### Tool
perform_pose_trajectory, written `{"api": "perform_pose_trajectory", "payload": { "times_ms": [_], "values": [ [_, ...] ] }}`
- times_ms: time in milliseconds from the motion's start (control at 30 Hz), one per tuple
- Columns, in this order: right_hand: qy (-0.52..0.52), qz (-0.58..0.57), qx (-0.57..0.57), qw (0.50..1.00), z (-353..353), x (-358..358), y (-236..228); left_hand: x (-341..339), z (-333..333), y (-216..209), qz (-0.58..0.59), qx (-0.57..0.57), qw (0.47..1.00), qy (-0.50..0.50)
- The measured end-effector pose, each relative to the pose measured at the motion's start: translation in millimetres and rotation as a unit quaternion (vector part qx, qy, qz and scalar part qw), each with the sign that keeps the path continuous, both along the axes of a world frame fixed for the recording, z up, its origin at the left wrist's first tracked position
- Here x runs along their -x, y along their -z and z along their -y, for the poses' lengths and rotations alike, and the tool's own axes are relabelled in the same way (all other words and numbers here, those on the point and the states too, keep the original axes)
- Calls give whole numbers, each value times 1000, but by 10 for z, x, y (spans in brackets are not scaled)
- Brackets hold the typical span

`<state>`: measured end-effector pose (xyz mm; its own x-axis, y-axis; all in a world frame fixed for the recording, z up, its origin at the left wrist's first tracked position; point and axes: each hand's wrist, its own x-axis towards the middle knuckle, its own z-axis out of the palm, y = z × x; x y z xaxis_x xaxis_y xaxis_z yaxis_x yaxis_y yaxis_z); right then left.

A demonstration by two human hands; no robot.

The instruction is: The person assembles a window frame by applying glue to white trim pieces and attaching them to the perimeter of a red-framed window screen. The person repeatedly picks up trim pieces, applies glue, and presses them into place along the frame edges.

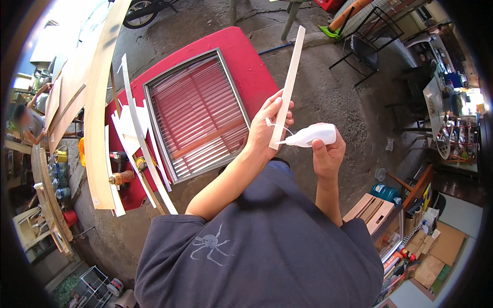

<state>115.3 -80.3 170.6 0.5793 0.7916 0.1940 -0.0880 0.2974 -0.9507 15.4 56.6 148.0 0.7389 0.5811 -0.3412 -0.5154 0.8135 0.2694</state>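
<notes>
I've got the left hand (270, 114) clamped round the pale strip (291, 77), upper centre, likely steadying its lower end; right hand (327, 155) grips the white bottle (308, 136), right of centre, tipped sideways, seemingly to aim its nozzle (282, 142) there; contact unclear.

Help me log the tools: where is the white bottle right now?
In the head view, right of centre, the white bottle is in the right hand, its nozzle by the lower end of the wooden strip in the left hand.
</notes>
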Motion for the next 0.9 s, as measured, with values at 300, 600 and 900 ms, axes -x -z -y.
{"api": "perform_pose_trajectory", "payload": {
  "times_ms": [300,600,900],
  "values": [
    [-12,7,5,1000,-18,26,-5,41,-3,-11,6,-1,1000,-7],
    [-17,24,4,1000,-32,37,-9,49,-5,-19,10,3,1000,-11],
    [-17,18,13,1000,-27,26,5,52,13,-30,12,1,1000,-14]
  ]
}}
